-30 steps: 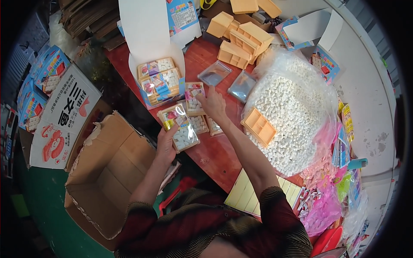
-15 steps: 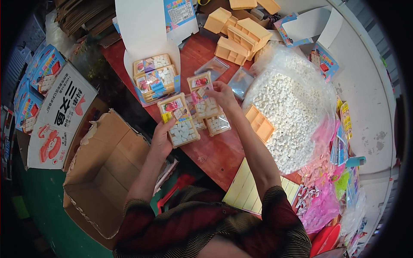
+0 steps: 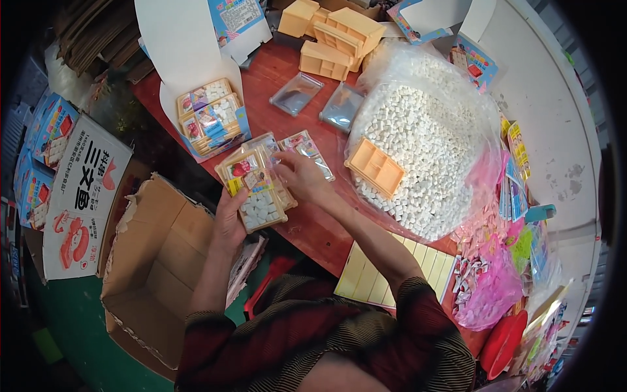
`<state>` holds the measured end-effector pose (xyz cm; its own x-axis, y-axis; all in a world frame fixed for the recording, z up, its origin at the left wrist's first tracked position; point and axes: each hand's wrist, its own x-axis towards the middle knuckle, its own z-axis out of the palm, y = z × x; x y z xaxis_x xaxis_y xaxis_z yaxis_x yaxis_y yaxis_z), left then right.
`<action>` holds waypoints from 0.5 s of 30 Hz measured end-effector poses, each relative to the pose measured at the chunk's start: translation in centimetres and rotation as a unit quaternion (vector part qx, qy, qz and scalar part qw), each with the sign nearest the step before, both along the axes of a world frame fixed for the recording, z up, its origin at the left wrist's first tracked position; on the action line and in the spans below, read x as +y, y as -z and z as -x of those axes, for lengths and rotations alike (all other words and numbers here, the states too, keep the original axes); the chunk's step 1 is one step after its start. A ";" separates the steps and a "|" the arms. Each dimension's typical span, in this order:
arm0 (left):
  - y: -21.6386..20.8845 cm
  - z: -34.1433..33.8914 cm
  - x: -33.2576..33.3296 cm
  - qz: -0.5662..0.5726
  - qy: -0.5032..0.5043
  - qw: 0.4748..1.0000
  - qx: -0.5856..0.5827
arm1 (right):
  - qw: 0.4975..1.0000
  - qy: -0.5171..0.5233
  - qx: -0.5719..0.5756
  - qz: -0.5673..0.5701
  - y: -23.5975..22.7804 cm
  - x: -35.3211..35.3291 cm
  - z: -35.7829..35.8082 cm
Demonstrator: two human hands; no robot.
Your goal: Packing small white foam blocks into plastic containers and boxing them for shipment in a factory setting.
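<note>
My left hand (image 3: 228, 219) is closed on the near edge of a clear-covered tan tray of white cubes (image 3: 261, 208), with a coloured label at its upper end. At least one more such tray shows behind it, partly hidden. My right hand (image 3: 304, 176) has its bent fingers at the right side of this stack, pinching the edge of a rear tray. Another clear-covered pack (image 3: 313, 154) with a pinkish label lies on the table just beyond the right hand. Past the stack stands a lidded display box (image 3: 241, 127), raised lid white, filled with similar trays.
A large clear bag of white cubes (image 3: 431, 163) covers the table's right, with an orange divided tray (image 3: 375, 168) on it. Two clear covers (image 3: 297, 93) and stacked orange trays (image 3: 326, 60) lie at the back. An open cardboard carton (image 3: 157, 261) is at left.
My hands have brought the trays together into an overlapping stack, the right hand moving left and nearer. One pack now lies apart on the table. The whole view has shifted slightly.
</note>
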<state>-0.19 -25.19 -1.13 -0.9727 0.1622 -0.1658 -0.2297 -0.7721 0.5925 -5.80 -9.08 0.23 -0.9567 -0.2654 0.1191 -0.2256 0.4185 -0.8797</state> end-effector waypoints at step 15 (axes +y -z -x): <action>2.3 0.6 0.6 0.041 -0.011 0.998 -0.040 | 0.983 0.117 -0.117 -0.076 3.8 5.7 3.8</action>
<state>-0.82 -24.54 -3.40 -0.9589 0.1235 -0.2554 -0.2625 -0.7278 0.6336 -9.65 -3.42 -3.55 -0.9902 -0.0327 -0.1357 0.0937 0.5653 -0.8196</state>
